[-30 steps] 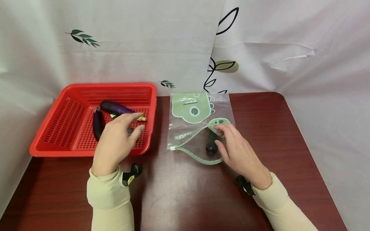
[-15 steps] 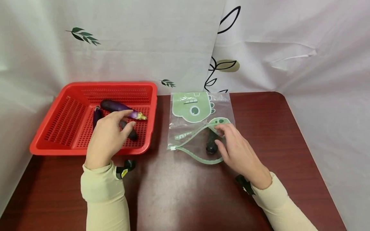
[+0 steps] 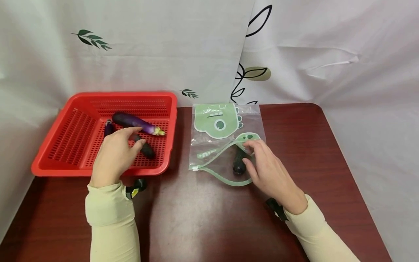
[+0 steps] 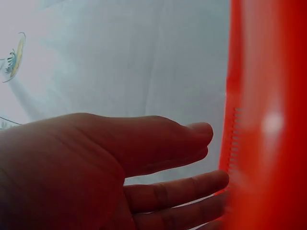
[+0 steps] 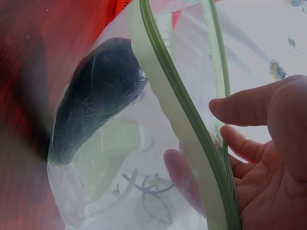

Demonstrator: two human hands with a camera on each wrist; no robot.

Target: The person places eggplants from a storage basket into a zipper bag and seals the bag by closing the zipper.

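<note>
In the head view my left hand [image 3: 112, 154] hangs over the front of the red basket [image 3: 165, 165], thumb and index finger apart. A dark green, cucumber-like vegetable [image 3: 146, 150] lies in the basket beneath them. The left wrist view shows this hand [image 4: 96, 163] holding nothing. My right hand [image 3: 270, 171] holds the raised mouth of a clear zip bag [image 3: 196, 142] with green cartoon print. Its rim passes among the fingers in the right wrist view, one finger [image 5: 184, 177] showing through the plastic. A similar dark vegetable [image 3: 239, 163] lies inside the bag.
A large purple eggplant [image 3: 134, 122] lies at the back of the basket; a smaller eggplant [image 3: 108, 128] is partly hidden by my left hand. The bag's white slider [image 3: 195, 168] sits at its left corner. White cloth [image 3: 209, 51] hangs behind the brown table [image 3: 196, 225].
My left hand has moved left and slightly back over the basket, uncovering more of the dark green vegetable and the large eggplant. The right hand and the bag have stayed in place.
</note>
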